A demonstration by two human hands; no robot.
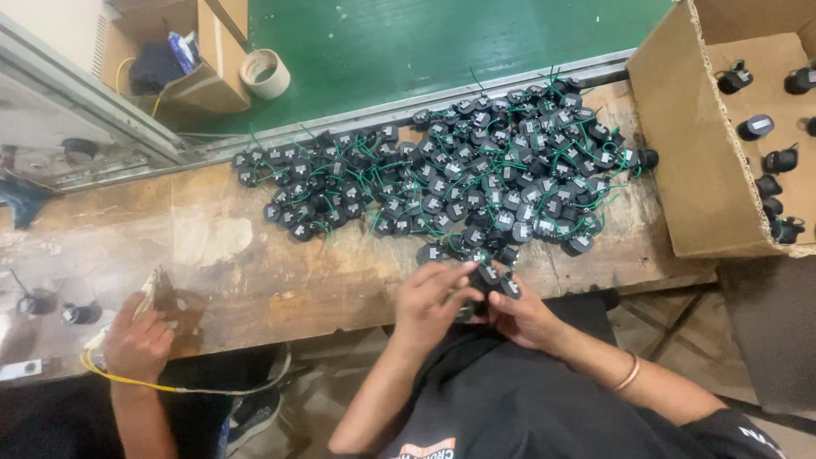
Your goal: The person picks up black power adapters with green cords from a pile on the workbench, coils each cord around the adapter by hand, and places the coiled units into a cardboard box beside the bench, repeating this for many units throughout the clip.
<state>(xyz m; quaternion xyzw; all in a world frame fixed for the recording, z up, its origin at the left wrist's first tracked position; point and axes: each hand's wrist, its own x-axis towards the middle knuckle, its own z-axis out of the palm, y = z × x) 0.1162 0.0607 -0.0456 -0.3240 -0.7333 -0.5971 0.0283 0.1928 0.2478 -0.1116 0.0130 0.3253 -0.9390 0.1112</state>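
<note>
My left hand (432,299) and my right hand (525,316) meet at the near edge of the wooden bench (255,263). Together they hold a small black round part (488,277) with a pale label, and a second like it sits by my right fingers. Just beyond my fingers lies a big heap of the same black parts with green wires (476,170), spread across the bench top. A thin bangle (627,374) is on my right wrist.
An open cardboard box (680,144) at the right holds several black parts. A co-worker's hand (136,340) at the lower left holds a yellow wire. A tape roll (265,73) and another carton (204,59) lie on the green floor beyond the bench's metal rail.
</note>
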